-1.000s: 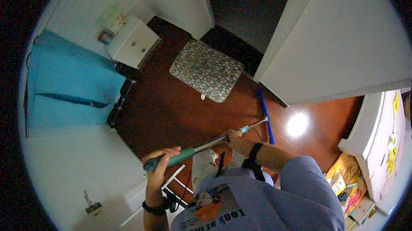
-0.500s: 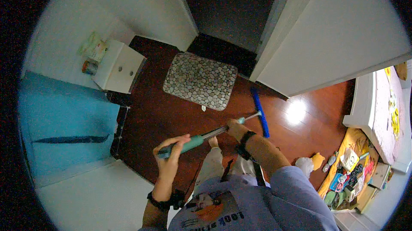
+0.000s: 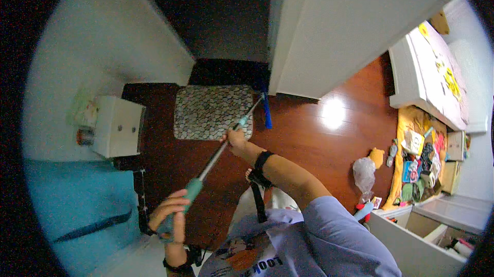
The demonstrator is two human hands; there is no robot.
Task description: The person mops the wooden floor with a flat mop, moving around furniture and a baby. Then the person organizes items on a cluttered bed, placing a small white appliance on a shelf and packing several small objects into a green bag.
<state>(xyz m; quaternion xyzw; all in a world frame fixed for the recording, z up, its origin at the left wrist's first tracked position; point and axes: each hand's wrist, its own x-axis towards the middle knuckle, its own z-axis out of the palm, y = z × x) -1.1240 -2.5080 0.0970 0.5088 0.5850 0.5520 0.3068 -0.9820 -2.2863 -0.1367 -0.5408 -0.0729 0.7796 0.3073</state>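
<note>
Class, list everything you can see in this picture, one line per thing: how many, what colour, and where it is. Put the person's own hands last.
mop: one, teal grip, metal shaft, blue head; runs from the lower left up to the doorway
mat: one, grey pebble pattern; on the floor before the dark doorway
floor: one, dark red-brown wood; centre, with a bright light glare
cabinet: one, white; at the left wall
door: one, white; upper right
bed: one, white with yellow marks; far right
toys and books: several, mixed colours; on a yellow cloth at the right
plastic bag: one, clear; on the floor right of centre
left hand: one; grips the teal end
right hand: one, black wristband; grips the shaft higher up
</note>
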